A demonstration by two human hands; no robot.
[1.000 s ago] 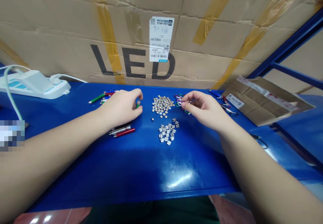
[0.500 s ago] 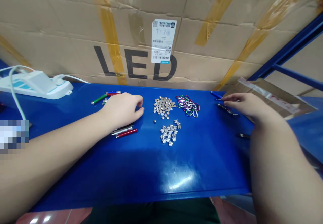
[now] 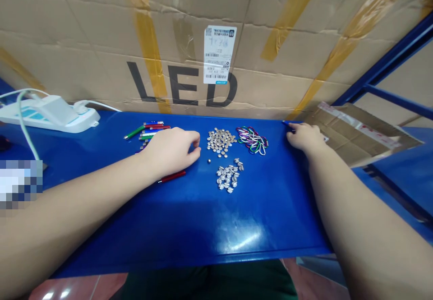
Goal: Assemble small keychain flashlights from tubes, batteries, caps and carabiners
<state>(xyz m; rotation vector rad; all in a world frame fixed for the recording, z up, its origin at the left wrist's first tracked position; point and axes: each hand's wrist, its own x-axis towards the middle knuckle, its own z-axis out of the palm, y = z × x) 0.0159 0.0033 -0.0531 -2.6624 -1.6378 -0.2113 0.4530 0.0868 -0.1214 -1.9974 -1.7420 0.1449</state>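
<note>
My left hand (image 3: 172,153) rests, loosely curled, over slim coloured pen-like tubes (image 3: 149,134). Thumb and forefinger are apart with nothing visible between them; the other fingers are hidden. A red tube (image 3: 173,177) lies just below that hand. At the far right, my right hand (image 3: 305,138) is bent down beside a blue pen (image 3: 287,123), its fingers closed. What they grip is hidden under the hand. Between the hands lie small bronze-coloured domed discs (image 3: 220,142), grooved silver pieces (image 3: 228,177) and a heap of coloured carabiners (image 3: 252,140).
A white power strip (image 3: 72,119) with cables stands at the left of the blue table (image 3: 189,228). Behind the table rises a large cardboard box (image 3: 101,34) marked LED. An opened carton (image 3: 365,137) and blue metal frame (image 3: 399,101) are at right.
My right hand has shifted left and a little back, toward the blue pen; the black pens there are now hidden from sight. My left hand has moved slightly right.
</note>
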